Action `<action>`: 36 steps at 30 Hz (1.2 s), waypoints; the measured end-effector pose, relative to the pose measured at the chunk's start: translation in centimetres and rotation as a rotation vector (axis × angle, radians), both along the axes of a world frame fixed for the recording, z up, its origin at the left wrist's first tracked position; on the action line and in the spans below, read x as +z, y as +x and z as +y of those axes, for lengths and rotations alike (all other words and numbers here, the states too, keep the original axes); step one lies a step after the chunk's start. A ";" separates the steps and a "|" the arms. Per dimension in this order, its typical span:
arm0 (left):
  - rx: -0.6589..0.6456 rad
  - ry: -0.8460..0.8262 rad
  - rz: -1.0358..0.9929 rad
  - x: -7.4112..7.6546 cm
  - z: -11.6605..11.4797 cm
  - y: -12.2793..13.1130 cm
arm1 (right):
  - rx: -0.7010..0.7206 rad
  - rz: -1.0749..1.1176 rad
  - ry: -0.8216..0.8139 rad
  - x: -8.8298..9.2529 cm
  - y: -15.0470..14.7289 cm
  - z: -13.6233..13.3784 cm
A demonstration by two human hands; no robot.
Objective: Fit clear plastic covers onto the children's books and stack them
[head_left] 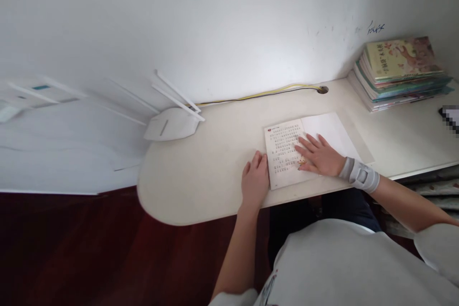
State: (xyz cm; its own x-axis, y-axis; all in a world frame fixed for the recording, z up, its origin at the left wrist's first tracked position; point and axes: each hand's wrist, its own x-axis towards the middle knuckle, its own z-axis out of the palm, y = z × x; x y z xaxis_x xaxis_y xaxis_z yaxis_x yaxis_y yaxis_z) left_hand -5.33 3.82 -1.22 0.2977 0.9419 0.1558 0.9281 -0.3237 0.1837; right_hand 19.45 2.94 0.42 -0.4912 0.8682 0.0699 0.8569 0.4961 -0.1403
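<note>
An open book (287, 153) lies on the white desk, its left page printed with lines of characters and its right page mostly blank. My right hand (319, 155) rests flat across the middle of the book, fingers spread over the inner part of the printed page. A grey band with a light buckle-like piece (362, 175) wraps that wrist. Beside the book's left edge, my left hand (255, 179) lies palm down on the desk with its fingers slightly bent; nothing shows in it. Its fingertips are close to the page edge, and whether they touch it I cannot tell.
A white router (172, 124) with several antennas stands at the desk's left end. Yellow and black cables (251, 97) run along the wall to a hole (322, 89). A stack of books (401, 71) stands at the back right. The desk's rounded edge (158, 217) is at left.
</note>
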 end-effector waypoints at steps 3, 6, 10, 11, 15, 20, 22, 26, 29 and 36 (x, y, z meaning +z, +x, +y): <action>0.004 0.002 -0.012 0.1 -0.1 -0.1 | -0.015 0.024 0.007 -0.2 1.1 -0.2; -0.004 -0.023 0.006 0.2 -0.1 0.0 | -0.040 0.027 -0.006 -0.2 1.8 -0.1; 0.007 -0.045 -0.001 0.3 0.0 0.0 | -0.031 0.025 -0.012 -0.2 2.2 -0.1; 0.011 -0.047 -0.012 0.3 0.1 -0.1 | -0.018 0.023 -0.011 -0.2 2.3 -0.2; 0.013 -0.040 -0.050 0.4 -0.1 0.1 | 0.014 0.007 -0.028 -0.2 2.7 -0.5; -0.028 0.043 -0.252 0.5 -0.1 1.9 | 0.012 0.024 -0.015 0.0 2.7 -0.6; -0.044 0.013 -0.343 0.2 0.2 2.6 | 0.006 0.019 -0.013 0.0 2.7 -0.6; -0.038 -0.111 -0.368 -0.7 1.1 2.6 | -0.014 -0.008 -0.020 0.1 3.0 -0.3; -0.027 -0.145 -0.358 -1.0 1.2 2.1 | -0.052 -0.021 -0.028 0.3 3.3 0.0; 0.017 -0.157 -0.361 -0.1 0.8 2.6 | -0.112 -0.030 0.008 0.1 3.4 -0.5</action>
